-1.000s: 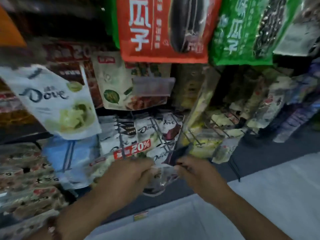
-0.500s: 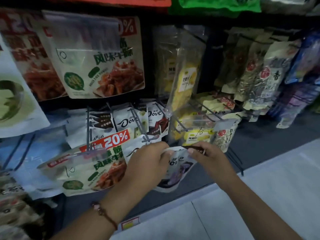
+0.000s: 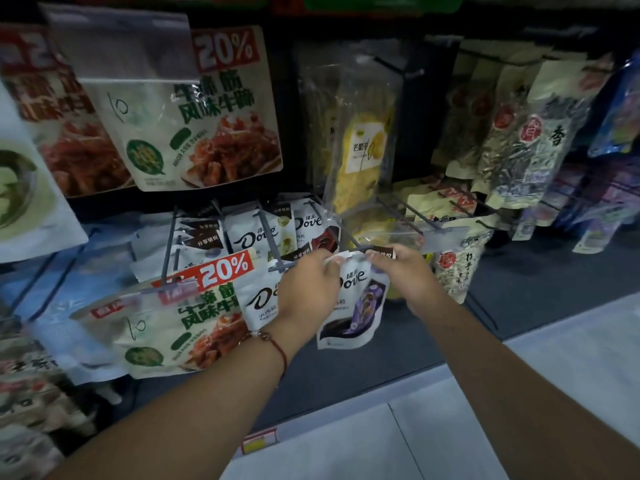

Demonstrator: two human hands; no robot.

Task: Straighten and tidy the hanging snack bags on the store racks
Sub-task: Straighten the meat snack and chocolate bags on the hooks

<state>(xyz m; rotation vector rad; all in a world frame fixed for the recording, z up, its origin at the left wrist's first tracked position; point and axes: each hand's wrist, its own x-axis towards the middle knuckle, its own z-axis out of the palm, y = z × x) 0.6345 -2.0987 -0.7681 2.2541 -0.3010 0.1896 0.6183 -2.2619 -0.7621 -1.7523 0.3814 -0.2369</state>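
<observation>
Since a moment ago both hands have lifted the Dove bag (image 3: pixel 356 299) toward its hook (image 3: pixel 349 250); left hand (image 3: pixel 308 285) and right hand (image 3: pixel 401 271) pinch its top corners, rehanging underway.

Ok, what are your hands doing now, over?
Both hands, left and right, pinching the top of the purple Dove bag at the hook tip. Bag crumpled. White Dove bag crowding left.

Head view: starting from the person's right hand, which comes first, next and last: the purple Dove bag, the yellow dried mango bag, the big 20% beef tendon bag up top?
1. Purple Dove bag: pinched at its top by the right hand.
2. Yellow dried mango bag: hanging just above.
3. Big 20% beef tendon bag: far upper left.
</observation>
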